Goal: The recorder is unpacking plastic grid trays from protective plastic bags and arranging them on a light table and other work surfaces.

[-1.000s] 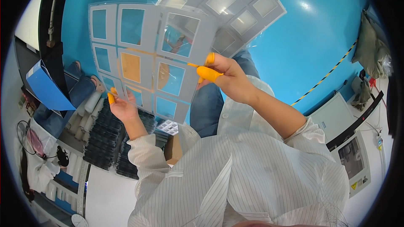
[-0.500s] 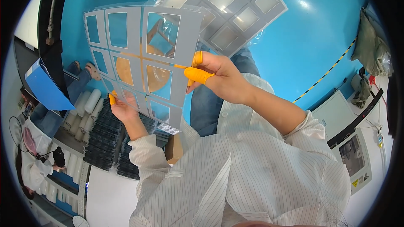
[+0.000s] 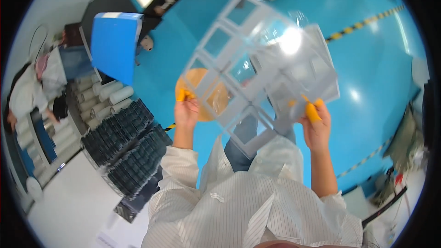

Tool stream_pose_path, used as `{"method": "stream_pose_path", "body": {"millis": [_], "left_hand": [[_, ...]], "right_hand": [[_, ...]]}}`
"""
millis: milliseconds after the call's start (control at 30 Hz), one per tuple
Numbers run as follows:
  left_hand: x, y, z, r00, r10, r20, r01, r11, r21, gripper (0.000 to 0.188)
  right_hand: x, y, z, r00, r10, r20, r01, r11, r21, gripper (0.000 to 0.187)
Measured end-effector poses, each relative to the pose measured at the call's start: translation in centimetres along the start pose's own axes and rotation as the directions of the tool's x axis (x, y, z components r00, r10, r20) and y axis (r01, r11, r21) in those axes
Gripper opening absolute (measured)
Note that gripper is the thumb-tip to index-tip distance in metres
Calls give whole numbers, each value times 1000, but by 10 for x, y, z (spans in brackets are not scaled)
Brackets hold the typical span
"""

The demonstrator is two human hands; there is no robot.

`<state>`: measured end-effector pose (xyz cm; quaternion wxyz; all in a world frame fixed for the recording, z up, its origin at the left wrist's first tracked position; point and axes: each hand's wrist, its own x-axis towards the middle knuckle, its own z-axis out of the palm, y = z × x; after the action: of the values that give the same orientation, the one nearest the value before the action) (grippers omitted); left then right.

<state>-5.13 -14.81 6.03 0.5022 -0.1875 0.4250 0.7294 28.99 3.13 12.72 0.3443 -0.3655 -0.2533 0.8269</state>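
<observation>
A thin grey sheet (image 3: 250, 103) with rows of clear, pale-edged windows is held up in front of me, tilted, with glare on its far right part. My left hand (image 3: 186, 112), with yellow finger covers, pinches its left edge. Also in yellow finger covers, my right hand (image 3: 318, 126) grips its right edge between thumb and fingers. Behind and below it lies a second grey windowed sheet (image 3: 325, 43), partly hidden, above my knees. Clear plastic film (image 3: 298, 18) shows at the far edge. Motion blurs the held sheet.
A round tan disc, perhaps a stool seat (image 3: 188, 80), is behind the sheet. At left are a blue panel (image 3: 115, 46), white rolls (image 3: 110, 93), black ribbed racks (image 3: 124, 138) and another person (image 3: 30, 94). Striped floor tape (image 3: 363, 25) and bags (image 3: 404, 142) lie right.
My view has turned and the held sheet has swung rightward, now over the second sheet. My hands have moved apart to its opposite edges, the right one further right.
</observation>
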Motion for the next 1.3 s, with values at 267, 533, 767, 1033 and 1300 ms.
{"method": "stream_pose_path", "body": {"millis": [267, 533, 767, 1033, 1300], "left_hand": [[11, -50, -5, 976, -165, -139, 175, 983, 62, 27], [-29, -83, -34, 938, -320, -133, 337, 932, 133, 28], [-44, -77, -107, 908, -318, -273, 329, 944, -7, 29], [-54, -97, -142, 863, -292, -412, 276, 956, -98, 30], [-65, -134, -158, 853, -326, -409, 351, 936, -15, 29]], "right_hand": [[66, -68, 118, 993, -114, 35, 111, 991, 78, 18], [229, -29, 258, 927, -95, 363, 73, 995, 75, 12], [359, 45, 392, 957, 142, 254, -182, 972, 145, 23], [432, 93, 418, 977, 214, 10, -195, 909, -368, 32], [405, 47, 423, 987, 123, -104, -132, 245, -961, 46]]}}
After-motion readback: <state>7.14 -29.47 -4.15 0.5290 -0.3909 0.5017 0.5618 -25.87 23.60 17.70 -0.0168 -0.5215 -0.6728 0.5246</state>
